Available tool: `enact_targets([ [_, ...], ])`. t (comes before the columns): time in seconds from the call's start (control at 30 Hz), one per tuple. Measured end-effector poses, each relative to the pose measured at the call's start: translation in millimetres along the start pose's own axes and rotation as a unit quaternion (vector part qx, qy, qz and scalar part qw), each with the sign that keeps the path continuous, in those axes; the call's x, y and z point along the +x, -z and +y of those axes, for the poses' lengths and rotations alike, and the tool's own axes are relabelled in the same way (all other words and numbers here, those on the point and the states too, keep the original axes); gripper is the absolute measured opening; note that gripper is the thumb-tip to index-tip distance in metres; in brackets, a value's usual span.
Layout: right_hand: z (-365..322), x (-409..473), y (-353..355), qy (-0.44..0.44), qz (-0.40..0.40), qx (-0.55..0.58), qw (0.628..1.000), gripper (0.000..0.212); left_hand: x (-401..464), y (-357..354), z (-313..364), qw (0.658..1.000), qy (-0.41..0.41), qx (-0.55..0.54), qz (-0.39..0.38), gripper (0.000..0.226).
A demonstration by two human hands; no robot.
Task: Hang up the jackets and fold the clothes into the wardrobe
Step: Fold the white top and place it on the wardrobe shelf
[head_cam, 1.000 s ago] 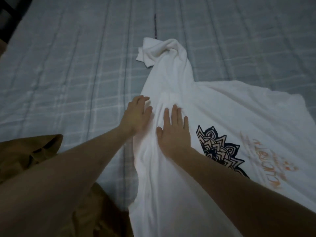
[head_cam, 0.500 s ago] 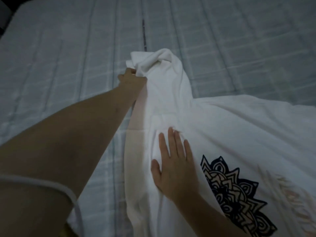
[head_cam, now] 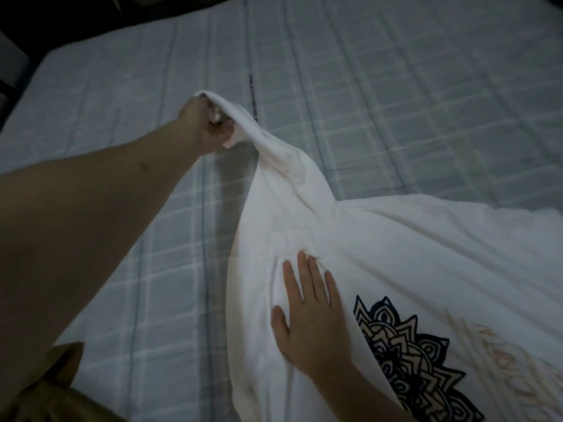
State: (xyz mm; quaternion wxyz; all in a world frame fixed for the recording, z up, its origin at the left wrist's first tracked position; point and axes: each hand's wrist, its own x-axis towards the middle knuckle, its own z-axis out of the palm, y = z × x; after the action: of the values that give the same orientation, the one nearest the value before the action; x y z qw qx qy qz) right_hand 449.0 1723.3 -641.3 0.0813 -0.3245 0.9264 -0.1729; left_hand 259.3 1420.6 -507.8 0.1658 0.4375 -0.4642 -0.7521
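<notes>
Pale plaid bedsheet [head_cam: 396, 86] under white shirt [head_cam: 411, 254]

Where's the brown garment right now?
In the head view the brown garment lies at the bottom-left corner on the bed, under the left forearm and left of the white shirt.

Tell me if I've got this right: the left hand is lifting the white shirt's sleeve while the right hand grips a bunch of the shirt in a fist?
Not quite. In the head view the right hand lies flat with straight fingers, pressing the shirt down on the bed, not gripping it in a fist. The rest holds: the left hand grips the sleeve and lifts it.
</notes>
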Motion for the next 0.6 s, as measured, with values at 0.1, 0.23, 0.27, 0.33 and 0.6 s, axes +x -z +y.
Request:
enact_targets([
  [0.1,1,0,-2,0.001,0.005,-0.002,1.000,0.074,-13,-10,12,0.994,-0.101,0.020,0.038,0.019],
  [0.23,2,2,-4,0.003,0.010,-0.007,1.000,0.074,-45,-2,32,0.822,-0.327,0.460,0.079,0.039],
  [0.27,2,2,-3,0.004,0.007,-0.010,1.000,0.074,-58,3,38,0.740,-0.356,0.565,0.086,0.037],
  [0.33,2,2,-5,-0.001,-0.004,-0.014,1.000,0.074,-88,12,50,0.632,-0.374,0.672,0.091,0.039],
  [0.6,-13,21,67,-0.058,-0.163,0.108,0.979,0.059,-212,40,42,0.635,-0.323,0.699,-0.054,0.033],
])
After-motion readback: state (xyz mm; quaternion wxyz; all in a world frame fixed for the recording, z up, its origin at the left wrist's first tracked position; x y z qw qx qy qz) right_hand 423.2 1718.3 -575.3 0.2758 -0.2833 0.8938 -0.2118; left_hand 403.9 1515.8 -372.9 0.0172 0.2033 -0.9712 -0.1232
